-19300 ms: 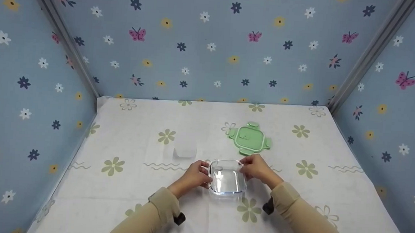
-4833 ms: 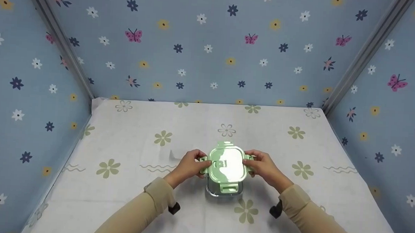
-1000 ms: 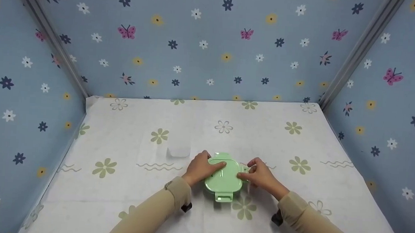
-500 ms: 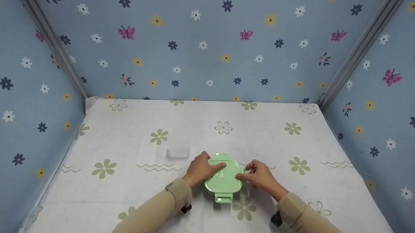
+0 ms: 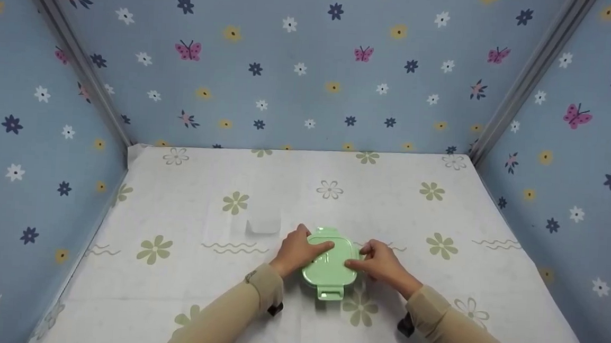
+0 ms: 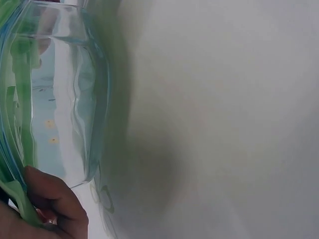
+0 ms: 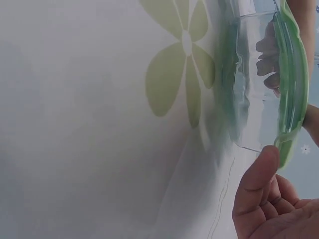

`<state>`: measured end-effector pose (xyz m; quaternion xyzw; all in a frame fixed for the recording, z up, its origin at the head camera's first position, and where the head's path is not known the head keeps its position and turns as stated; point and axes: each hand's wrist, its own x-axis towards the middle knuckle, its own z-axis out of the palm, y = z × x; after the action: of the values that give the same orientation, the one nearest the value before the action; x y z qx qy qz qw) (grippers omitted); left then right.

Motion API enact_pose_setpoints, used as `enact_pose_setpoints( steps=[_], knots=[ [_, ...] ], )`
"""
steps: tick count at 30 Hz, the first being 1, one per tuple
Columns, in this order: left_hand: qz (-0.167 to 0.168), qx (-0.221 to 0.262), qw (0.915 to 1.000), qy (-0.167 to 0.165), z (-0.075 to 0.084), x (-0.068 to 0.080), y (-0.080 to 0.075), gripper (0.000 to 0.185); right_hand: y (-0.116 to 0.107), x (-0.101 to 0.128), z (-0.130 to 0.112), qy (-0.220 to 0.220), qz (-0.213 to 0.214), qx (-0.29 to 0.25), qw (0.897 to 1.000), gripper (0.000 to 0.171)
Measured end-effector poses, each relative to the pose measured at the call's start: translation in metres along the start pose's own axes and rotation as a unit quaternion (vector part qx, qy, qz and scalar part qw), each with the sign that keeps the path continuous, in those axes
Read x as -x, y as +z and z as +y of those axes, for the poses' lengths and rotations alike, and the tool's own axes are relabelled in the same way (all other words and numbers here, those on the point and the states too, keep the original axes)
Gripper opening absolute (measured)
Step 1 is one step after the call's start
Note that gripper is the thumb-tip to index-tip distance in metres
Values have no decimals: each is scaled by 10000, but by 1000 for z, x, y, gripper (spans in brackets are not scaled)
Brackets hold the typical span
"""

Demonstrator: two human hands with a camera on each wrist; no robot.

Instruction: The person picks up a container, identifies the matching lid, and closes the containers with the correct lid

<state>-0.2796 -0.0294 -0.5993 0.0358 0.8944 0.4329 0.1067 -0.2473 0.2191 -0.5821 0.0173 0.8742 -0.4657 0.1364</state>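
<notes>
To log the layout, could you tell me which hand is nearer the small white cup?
Left. The left hand lies just right of the cup; the right hand is beyond the lid.
</notes>
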Motion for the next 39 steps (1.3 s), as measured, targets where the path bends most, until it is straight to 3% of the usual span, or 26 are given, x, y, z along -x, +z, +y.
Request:
enact_pose_setpoints(
  steps=[11, 21, 39],
  knots=[
    [-93, 270, 9994, -177, 0, 0, 1, 68, -1, -5, 2, 233, -277, -262, 9990, 45],
    [42, 359, 9992, -160, -1, -1, 4, 64, -2, -4, 3, 6, -466, -610, 9971, 36],
    [0, 497, 9987, -78, -4, -1, 5, 70, -1, -1, -1, -57, -400, -718, 9966, 25]
  ],
)
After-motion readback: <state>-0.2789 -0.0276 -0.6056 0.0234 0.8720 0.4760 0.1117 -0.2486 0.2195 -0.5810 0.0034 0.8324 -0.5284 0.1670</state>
